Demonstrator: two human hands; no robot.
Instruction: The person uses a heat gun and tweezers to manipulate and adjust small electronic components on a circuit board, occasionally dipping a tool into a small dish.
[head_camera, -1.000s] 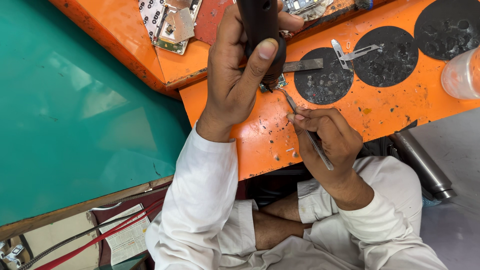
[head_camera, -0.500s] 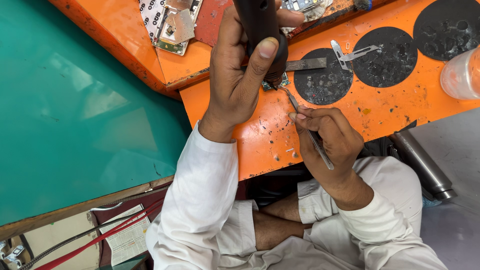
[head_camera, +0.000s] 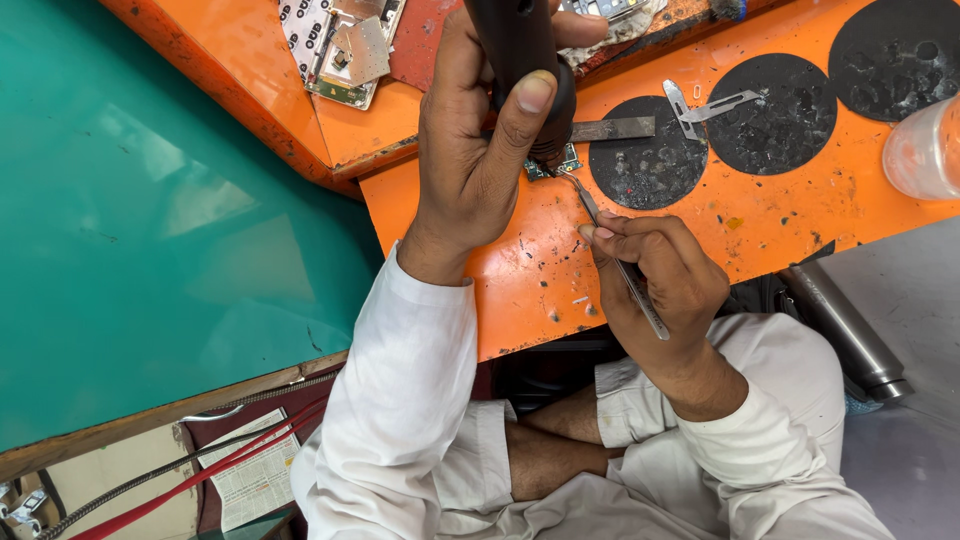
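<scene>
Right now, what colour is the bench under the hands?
Orange, with black round patches; the bench shows in the head view.

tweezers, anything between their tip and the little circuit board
Nothing visible does. The tweezers in the right hand reach the board over bare orange bench; the left hand holds its dark tool above.
</scene>
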